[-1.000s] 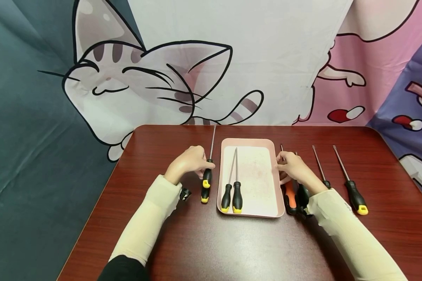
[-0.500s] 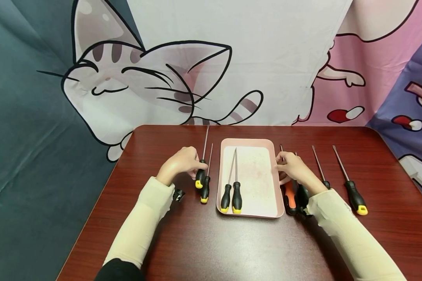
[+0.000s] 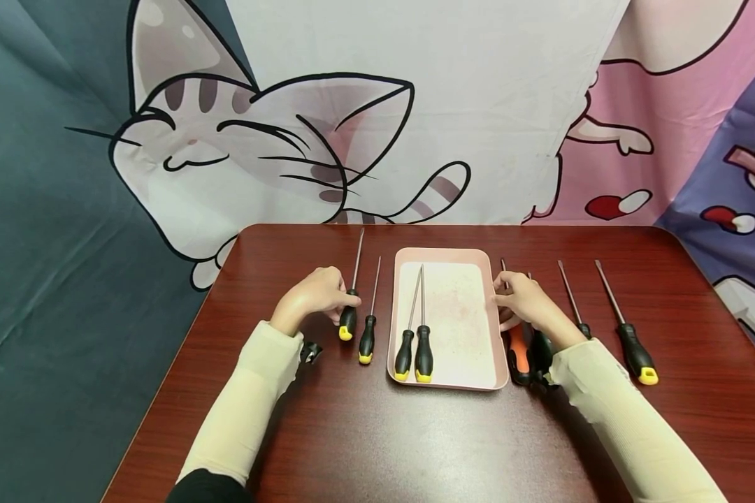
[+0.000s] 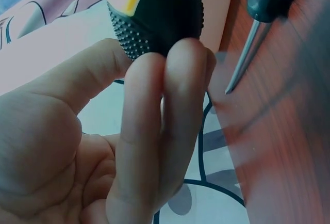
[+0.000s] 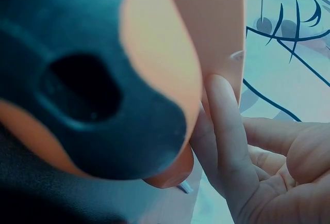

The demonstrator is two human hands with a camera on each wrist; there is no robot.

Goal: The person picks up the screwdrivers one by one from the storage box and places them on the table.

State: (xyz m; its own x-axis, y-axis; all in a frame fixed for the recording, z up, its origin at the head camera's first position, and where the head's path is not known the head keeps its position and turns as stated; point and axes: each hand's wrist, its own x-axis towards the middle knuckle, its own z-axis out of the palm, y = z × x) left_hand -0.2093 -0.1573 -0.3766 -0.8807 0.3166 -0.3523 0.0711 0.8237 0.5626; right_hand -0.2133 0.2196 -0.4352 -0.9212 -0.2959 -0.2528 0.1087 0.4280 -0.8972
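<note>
My left hand [image 3: 314, 292] holds a screwdriver [image 3: 347, 324] by its black handle with a yellow end, left of the tray. In the left wrist view, the thumb and fingertips pinch this textured handle [image 4: 165, 15]. Just right of it, another black-and-yellow screwdriver [image 3: 367, 339] lies on the table. The pink tray [image 3: 440, 256] carries two similar screwdrivers [image 3: 423, 353] side by side. At the tray's right rim, my right hand [image 3: 523, 299] pinches the edge, fingers [image 5: 227, 115] against the outer wall. An orange-and-black handle [image 5: 160, 38] fills much of the right wrist view.
Beside the right hand lie the orange-and-black screwdriver [image 3: 519, 353] and a dark handle [image 3: 542, 349], partly covered by the arm. Farther right are two screwdrivers, one partly behind the sleeve [image 3: 569, 293] and one fully visible [image 3: 635, 353]. A printed cloth [image 3: 478, 105] hangs behind the table [image 3: 365, 433].
My left hand has moved left with its screwdriver, away from the one lying near the tray, opening a gap between the two. The right hand and tray have stayed put.
</note>
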